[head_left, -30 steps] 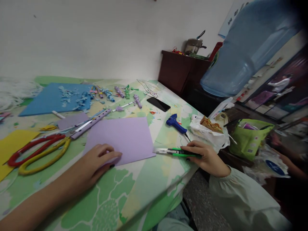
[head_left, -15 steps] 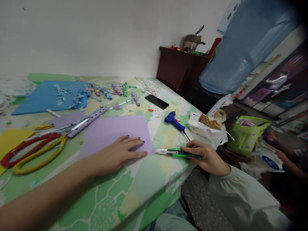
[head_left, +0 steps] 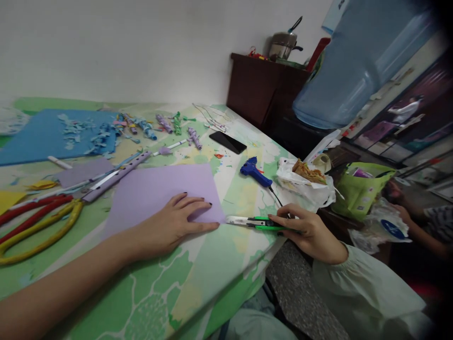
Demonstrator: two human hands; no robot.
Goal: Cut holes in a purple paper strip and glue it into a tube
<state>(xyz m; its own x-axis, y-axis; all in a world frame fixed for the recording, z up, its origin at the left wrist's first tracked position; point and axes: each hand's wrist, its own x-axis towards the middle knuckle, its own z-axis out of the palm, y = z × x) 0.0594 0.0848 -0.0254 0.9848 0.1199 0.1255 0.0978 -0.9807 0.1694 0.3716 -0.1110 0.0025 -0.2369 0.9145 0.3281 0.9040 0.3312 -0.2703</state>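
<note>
A sheet of purple paper [head_left: 155,189] lies on the patterned tablecloth in front of me. My left hand [head_left: 177,222] rests flat on its near right part, fingers spread, the thumb along the near edge. My right hand [head_left: 307,231] grips a green and black utility knife [head_left: 258,223] by its handle, over the table's right edge. The knife points left, with its tip at the sheet's near right corner; whether it touches the paper I cannot tell. A blue hot glue gun [head_left: 256,173] lies just beyond the knife, its cord running toward my right hand.
Large scissors [head_left: 76,215] with red and yellow handles lie at left. A blue foam sheet [head_left: 31,137] bears paper scraps. A black phone [head_left: 228,142] and wrapped food [head_left: 307,172] lie beyond. A water bottle [head_left: 339,85] stands at right, near another person's arm [head_left: 417,231].
The view has shifted slightly, so most of the table appears further left and higher. The left hand stays flat on the paper; the utility knife remains at the sheet's corner.
</note>
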